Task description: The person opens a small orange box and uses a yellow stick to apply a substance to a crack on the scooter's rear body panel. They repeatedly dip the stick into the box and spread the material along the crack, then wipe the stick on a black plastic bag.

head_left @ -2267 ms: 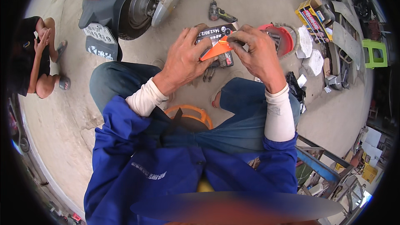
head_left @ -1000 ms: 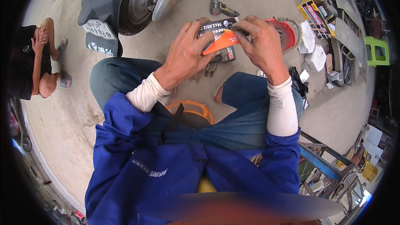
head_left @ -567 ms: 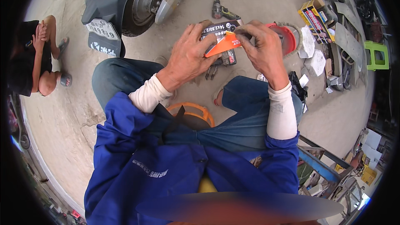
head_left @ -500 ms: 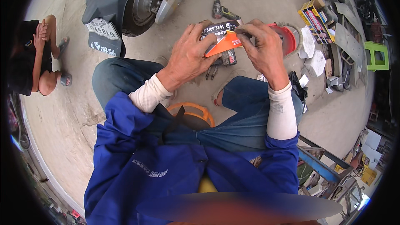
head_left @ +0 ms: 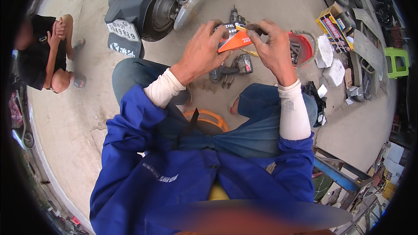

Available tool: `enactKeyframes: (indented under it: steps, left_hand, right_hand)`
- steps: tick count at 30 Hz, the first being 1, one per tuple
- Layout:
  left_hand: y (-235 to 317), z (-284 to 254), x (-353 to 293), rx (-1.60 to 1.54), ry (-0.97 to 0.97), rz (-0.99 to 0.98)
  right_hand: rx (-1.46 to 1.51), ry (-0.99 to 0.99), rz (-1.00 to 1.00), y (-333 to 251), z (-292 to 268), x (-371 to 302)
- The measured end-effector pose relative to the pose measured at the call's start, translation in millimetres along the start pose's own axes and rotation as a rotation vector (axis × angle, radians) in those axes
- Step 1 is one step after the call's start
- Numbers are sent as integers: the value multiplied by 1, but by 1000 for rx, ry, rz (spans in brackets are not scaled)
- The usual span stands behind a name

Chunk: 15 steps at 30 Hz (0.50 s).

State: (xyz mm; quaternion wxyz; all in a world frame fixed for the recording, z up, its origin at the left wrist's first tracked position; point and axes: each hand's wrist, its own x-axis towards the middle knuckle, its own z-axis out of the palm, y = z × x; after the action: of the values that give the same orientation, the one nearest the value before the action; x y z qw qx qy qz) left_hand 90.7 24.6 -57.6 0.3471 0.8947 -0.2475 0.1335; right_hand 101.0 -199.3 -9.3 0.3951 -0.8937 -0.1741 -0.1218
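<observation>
Above my lap I hold a small orange-and-black cardboard box (head_left: 237, 42), tilted, between both hands. My left hand (head_left: 198, 53) grips its left end, thumb along the lower edge and fingers over the top. At the other end my right hand (head_left: 275, 48) pinches the top corner with thumb and bent fingers. A raised flap seems to show there; what is inside the box stays hidden. On the ground just beneath lies a dark cordless power tool (head_left: 244, 64) with its battery. Behind the box another cordless drill (head_left: 234, 16) lies partly covered.
A red tub (head_left: 307, 45) with metal pieces stands right of my hands, near white blocks (head_left: 334, 72) and a yellow-and-black carton (head_left: 329, 22). A scooter's rear wheel (head_left: 160, 15) is ahead left. Someone in dark clothes (head_left: 37, 56) crouches far left. A green stool (head_left: 396, 63) stands far right.
The view has shifted, so the scooter and the person appear farther right. My hands still hold the box; it is turned slightly, showing less of its black face.
</observation>
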Motion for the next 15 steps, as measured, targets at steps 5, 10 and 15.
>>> enactKeyframes:
  steps: [5, 10, 15]
  left_hand:
    - [6, -45, 22, 48, -42, 52]
    - [0, -88, 33, 138, -140, 101]
    - [-49, -71, 34, 104, -220, 97]
  right_hand:
    - [238, 94, 101, -6, 5, 4]
    - [437, 61, 160, -28, 9, 15]
    - [654, -5, 293, -4, 40, 27]
